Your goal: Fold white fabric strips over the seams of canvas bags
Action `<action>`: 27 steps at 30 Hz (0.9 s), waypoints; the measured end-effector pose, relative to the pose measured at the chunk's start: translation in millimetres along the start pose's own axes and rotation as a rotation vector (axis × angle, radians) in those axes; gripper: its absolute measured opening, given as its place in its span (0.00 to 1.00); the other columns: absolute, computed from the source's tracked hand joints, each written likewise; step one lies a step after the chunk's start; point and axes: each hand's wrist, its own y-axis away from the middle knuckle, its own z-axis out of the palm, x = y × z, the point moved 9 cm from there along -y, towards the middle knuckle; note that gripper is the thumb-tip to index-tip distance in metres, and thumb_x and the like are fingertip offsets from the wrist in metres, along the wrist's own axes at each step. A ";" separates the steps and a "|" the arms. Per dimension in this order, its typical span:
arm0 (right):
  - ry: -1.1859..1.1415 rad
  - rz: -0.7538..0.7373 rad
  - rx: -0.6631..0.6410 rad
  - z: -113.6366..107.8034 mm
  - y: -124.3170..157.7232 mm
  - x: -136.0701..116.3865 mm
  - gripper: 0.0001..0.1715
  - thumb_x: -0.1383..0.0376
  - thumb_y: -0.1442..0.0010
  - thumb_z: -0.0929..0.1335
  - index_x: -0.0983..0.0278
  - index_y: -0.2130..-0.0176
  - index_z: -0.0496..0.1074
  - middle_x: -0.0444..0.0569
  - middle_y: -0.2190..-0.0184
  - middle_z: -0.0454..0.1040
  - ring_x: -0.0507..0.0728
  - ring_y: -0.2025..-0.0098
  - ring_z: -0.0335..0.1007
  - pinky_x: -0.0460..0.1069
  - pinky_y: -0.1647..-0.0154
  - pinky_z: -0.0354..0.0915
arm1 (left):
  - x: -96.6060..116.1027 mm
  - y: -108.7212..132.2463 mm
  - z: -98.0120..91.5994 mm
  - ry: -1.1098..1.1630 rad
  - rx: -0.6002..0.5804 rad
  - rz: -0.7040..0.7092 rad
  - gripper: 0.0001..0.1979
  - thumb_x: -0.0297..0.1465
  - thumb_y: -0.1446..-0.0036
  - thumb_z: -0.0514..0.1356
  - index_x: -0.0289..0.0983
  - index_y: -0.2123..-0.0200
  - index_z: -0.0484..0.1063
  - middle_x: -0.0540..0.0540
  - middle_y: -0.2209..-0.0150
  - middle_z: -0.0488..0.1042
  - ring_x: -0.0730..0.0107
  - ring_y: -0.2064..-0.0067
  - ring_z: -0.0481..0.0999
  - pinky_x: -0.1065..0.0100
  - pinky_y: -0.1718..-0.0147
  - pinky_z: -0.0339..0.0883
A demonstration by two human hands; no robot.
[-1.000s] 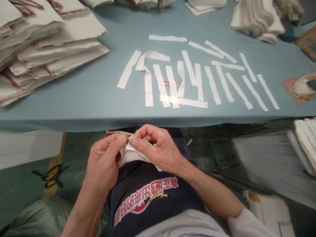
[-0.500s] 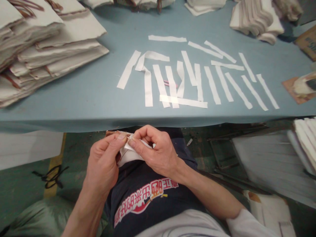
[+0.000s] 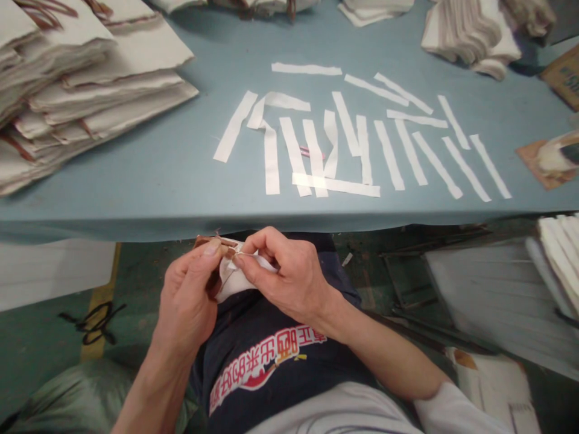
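Over my lap, just below the table's front edge, both hands hold a small white cloth piece with brown trim along its upper left edge. My left hand is closed on its left side, thumb pressed on the brown trim. My right hand pinches the cloth's upper edge between thumb and forefinger, close to the left fingertips. What sits exactly between the right fingertips is too small to make out. On the table ahead lie several loose white fabric strips, some overlapping, with a small reddish object partly under them.
A blue-green cloth covers the table. Stacked white fabric pieces with brown trim fill its left side. More folded white cloth lies at the back right, near a cardboard box. A green sack rests on the floor at left.
My left thumb has shifted slightly left and up, and more of the brown trim shows between my hands. The strips on the table have not moved.
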 end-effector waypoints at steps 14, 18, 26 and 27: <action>-0.086 0.072 -0.014 4.2 2.3 11.4 0.14 0.53 0.30 0.71 0.60 0.62 0.75 0.36 0.78 0.68 0.49 0.78 0.61 0.47 0.73 0.56 | -6.7 8.9 -13.0 -0.208 -0.062 0.084 0.06 0.36 0.38 0.72 0.41 0.65 0.81 0.53 0.67 0.83 0.69 0.69 0.77 0.70 0.68 0.69; -0.148 0.106 -0.015 4.3 5.2 17.0 0.14 0.54 0.31 0.72 0.61 0.61 0.76 0.35 0.78 0.66 0.48 0.79 0.60 0.47 0.74 0.54 | -9.6 8.2 -17.5 -0.260 -0.032 0.093 0.05 0.34 0.37 0.70 0.43 0.66 0.79 0.55 0.70 0.81 0.71 0.72 0.75 0.71 0.71 0.67; -0.156 0.116 -0.005 0.5 6.7 14.4 0.10 0.58 0.32 0.70 0.62 0.63 0.75 0.34 0.79 0.67 0.48 0.78 0.60 0.47 0.73 0.54 | -6.4 7.7 -18.8 -0.280 0.009 0.127 0.04 0.30 0.40 0.68 0.42 0.67 0.78 0.57 0.69 0.81 0.73 0.72 0.75 0.73 0.71 0.68; -0.169 0.134 -0.012 1.0 6.5 15.0 0.10 0.58 0.33 0.71 0.61 0.63 0.74 0.34 0.80 0.66 0.48 0.79 0.60 0.46 0.73 0.54 | -5.0 7.5 -18.1 -0.293 0.014 0.133 0.04 0.30 0.40 0.68 0.42 0.68 0.78 0.57 0.70 0.81 0.74 0.72 0.75 0.73 0.72 0.68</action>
